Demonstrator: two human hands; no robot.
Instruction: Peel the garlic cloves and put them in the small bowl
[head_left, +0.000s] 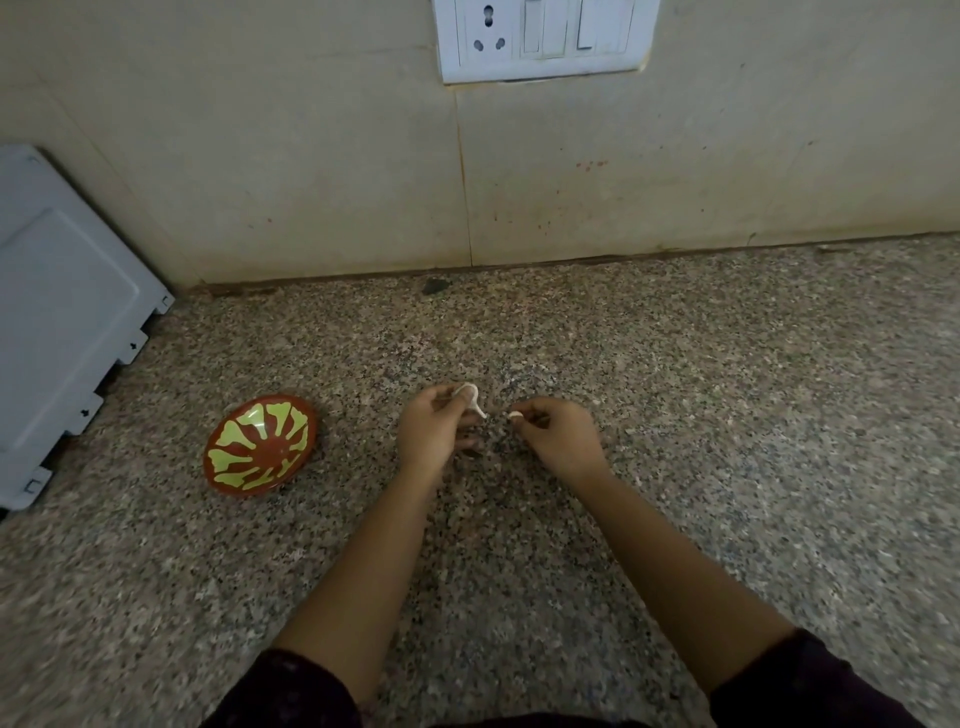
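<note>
Pinching garlic clove (466, 393) in curled left hand (435, 434), skin curl (480, 412) trailing; nipping white scrap (516, 415), probably torn peel, in right hand (560, 437); with small bowl (260, 441) well apart leftward, could drop slick clove onto countertop (727, 415) mid-carry.

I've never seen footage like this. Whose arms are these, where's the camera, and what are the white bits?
No machine here: these are a person's bare arms, filmed by one wide camera worn on the head, looking forward and down, so the arms enter from the bottom. Below is a speckled stone counter. The left hand holds a pale garlic clove with a strip of skin curling off. The right hand pinches a small white scrap, probably peel. Left of the hands sits a small bowl, red-brown with yellow-green shapes; nothing shows inside. A wall socket is above, a grey panel at far left.
</note>
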